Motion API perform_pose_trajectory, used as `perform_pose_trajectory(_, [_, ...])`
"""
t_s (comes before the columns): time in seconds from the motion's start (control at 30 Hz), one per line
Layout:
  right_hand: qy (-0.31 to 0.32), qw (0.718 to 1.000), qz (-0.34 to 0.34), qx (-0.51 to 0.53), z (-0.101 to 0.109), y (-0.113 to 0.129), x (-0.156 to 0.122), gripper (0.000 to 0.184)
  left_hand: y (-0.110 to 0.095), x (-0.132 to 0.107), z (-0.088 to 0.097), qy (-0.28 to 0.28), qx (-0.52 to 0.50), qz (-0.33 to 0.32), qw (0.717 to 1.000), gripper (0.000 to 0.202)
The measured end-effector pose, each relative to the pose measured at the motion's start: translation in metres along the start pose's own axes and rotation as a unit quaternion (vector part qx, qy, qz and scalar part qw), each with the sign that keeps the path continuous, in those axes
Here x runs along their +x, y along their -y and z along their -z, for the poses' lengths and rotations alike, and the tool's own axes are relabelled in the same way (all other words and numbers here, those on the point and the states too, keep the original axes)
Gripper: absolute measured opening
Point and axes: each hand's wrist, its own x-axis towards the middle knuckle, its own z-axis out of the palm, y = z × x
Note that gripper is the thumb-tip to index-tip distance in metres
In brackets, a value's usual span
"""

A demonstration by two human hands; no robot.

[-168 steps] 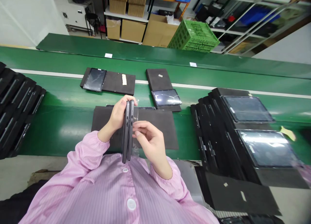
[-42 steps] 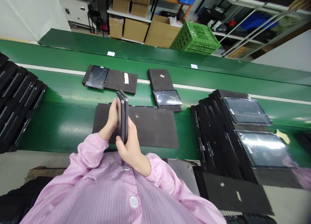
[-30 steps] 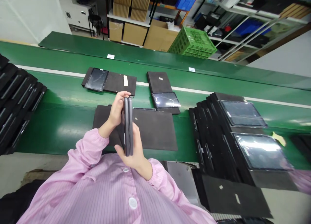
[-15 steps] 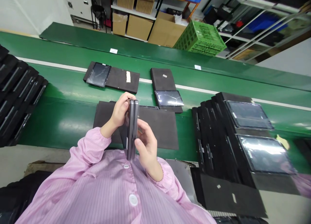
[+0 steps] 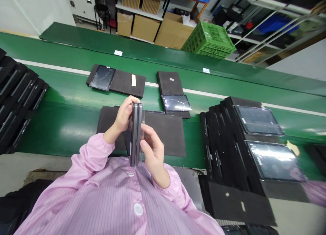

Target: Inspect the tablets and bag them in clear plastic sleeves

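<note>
The left hand [image 5: 124, 115] has its grip closed round the far end of a pair of tablets [image 5: 134, 136], which stand on edge, face to face, in front of the person's chest; the right hand [image 5: 155, 152] is half curled, thumb and forefinger at the right-hand tablet's outer face, beside a strip of clear film [image 5: 143, 117]; whether its grip pinches that film, I cannot tell. The tablets are above the near edge of a green table [image 5: 63, 126], over a dark foam sheet [image 5: 165, 134] lying flat; beyond it, a left foam block [image 5: 128, 83] carries a tablet with a dark screen [image 5: 103, 78] at its left end, and a right foam block [image 5: 169, 82] carries a shiny tablet [image 5: 176, 103] on its near part; black stacks, one on the left [image 5: 15, 109] and one on the right [image 5: 224, 146], flank the work; two more tablets [image 5: 275, 160] lie screen up on the right one.
</note>
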Motion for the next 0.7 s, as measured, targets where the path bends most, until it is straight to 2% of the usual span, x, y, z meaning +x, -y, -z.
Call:
perform_pose_trajectory(0.3, [-0.003, 1.0, -0.008, 0.004, -0.0007, 0.0032, 0.0034, 0.028, 0.0018, 0.0017, 0.0005, 0.002, -0.024, -0.015, 1.0, 0.05])
perform_pose_trajectory(0.7, [-0.003, 1.0, -0.001, 0.001, -0.002, 0.0024, 0.0089, 0.031, 0.0032, 0.0035, 0.0015, -0.01, -0.029, -0.003, 1.0, 0.051])
